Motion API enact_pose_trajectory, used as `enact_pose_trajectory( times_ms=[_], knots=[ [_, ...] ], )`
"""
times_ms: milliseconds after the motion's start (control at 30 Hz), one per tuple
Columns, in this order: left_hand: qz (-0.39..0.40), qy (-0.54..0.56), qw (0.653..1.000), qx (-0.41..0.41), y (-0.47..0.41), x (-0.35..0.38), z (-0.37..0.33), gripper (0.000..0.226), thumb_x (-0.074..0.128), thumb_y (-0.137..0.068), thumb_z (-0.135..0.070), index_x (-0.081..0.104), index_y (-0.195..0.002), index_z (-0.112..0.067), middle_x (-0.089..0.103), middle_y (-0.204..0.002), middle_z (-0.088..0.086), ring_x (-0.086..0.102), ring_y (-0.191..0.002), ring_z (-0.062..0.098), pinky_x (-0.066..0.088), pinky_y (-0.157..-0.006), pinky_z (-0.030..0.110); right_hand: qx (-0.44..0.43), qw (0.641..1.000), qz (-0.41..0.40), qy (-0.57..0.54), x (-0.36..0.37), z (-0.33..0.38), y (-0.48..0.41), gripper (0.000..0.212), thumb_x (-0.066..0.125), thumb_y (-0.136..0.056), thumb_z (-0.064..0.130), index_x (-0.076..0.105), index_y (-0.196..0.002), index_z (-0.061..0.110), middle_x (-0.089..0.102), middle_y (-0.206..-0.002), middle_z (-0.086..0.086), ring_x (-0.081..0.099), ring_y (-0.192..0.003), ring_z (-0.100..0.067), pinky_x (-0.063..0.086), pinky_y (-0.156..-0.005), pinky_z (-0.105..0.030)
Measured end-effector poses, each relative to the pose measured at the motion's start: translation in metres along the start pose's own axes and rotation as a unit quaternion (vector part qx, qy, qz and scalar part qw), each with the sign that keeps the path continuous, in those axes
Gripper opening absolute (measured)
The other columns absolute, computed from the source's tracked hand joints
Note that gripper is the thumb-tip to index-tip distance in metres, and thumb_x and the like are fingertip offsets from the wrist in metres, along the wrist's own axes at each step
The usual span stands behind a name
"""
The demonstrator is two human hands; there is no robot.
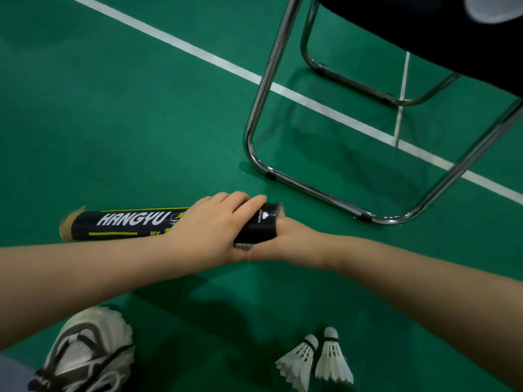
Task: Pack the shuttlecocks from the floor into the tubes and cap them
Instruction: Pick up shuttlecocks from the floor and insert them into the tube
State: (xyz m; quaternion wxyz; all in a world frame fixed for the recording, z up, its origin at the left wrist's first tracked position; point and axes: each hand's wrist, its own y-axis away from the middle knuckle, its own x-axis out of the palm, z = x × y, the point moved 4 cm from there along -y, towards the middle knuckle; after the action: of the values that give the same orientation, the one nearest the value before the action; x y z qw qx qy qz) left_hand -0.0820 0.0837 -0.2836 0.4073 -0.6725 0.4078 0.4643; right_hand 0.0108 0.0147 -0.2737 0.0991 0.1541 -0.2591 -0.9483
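On the green floor [141, 123], in the head view, the black tube [127, 224] lies nearly level and crosswise in front of the person, held at its right end by both hands. The left hand [215, 227] comes over the top with its fingers curled down round the barrel. The right hand [285, 241] cups the same end from below and grips it, its fingers tucked out of sight under the tube. The far left end is open, with a ragged cardboard edge. Whether the right end has a cap cannot be told, nor whether the tube rests on the floor or hangs just above it.

2 shuttlecocks [300, 360] lie side by side near the bottom edge, well apart from the tube, corks pointing away from the person. A shoe [85, 355] sits at lower left. A chair [263, 89] stands beyond the hands, across a white line [198, 52].

The step in hand looks like readying the tube for loading. To do it well, 1 hand should keep the barrel steady while the other frees itself to fetch a shuttlecock. The printed "PUSH OUT" arrow by the right end suggests which way the corks should travel, so each should go in cork first and follow that direction. The feathers will crush easily, so a light pinch at the cork is safer. The torn rim could snag feathers, and a slow, straight entry would help.
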Motion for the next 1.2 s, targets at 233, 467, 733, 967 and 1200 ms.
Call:
enact_pose_trajectory(
  times_ms=[233,467,733,967,1200],
  knots=[
    [0.032,0.005,0.999,0.037,-0.001,0.013,-0.030,0.080,0.056,-0.059,-0.056,0.038,-0.124,-0.014,0.063,-0.098,0.009,0.063,-0.076,0.030,0.054,-0.065,0.036,-0.011,0.988,-0.084,0.128,-0.016,-0.036,0.056,0.050,0.064,-0.079,0.037,0.053,-0.124,0.018,0.060,-0.119,-0.002,0.056,-0.108,-0.018,0.045,-0.095,-0.036],
    [0.078,0.001,0.995,0.057,0.010,0.020,-0.050,0.095,0.084,-0.048,-0.051,0.038,-0.123,-0.014,0.063,-0.099,0.011,0.063,-0.077,0.032,0.054,-0.064,0.038,-0.021,0.973,-0.225,0.053,0.008,-0.084,0.101,0.059,0.058,-0.074,0.048,0.046,-0.129,0.028,0.051,-0.125,0.014,0.045,-0.114,0.005,0.039,-0.096,-0.017],
    [0.090,0.010,0.994,0.066,0.013,0.025,-0.070,0.097,0.086,-0.048,-0.045,0.036,-0.125,-0.014,0.062,-0.103,0.015,0.063,-0.081,0.036,0.053,-0.067,0.043,0.079,0.957,-0.267,0.076,0.045,-0.142,0.126,0.057,0.065,-0.081,0.042,0.042,-0.128,0.020,0.047,-0.123,0.008,0.045,-0.115,-0.007,0.037,-0.097,-0.024],
    [0.099,0.011,0.992,0.075,0.010,0.028,-0.079,0.094,0.083,-0.050,-0.046,0.036,-0.124,-0.015,0.062,-0.102,0.015,0.063,-0.080,0.037,0.053,-0.065,0.042,0.144,0.917,-0.167,0.333,0.078,-0.173,0.121,0.073,0.059,-0.072,0.065,0.040,-0.128,0.024,0.046,-0.124,0.001,0.040,-0.116,-0.021,0.030,-0.097,-0.035],
    [0.094,0.007,0.993,0.072,0.008,0.028,-0.080,0.093,0.083,-0.049,-0.046,0.037,-0.124,-0.015,0.062,-0.102,0.016,0.063,-0.081,0.037,0.053,-0.064,0.042,0.129,0.895,-0.165,0.394,0.084,-0.183,0.120,0.049,0.053,-0.080,0.047,0.045,-0.118,0.018,0.048,-0.116,-0.004,0.044,-0.109,-0.026,0.030,-0.089,-0.036]
  ],
)
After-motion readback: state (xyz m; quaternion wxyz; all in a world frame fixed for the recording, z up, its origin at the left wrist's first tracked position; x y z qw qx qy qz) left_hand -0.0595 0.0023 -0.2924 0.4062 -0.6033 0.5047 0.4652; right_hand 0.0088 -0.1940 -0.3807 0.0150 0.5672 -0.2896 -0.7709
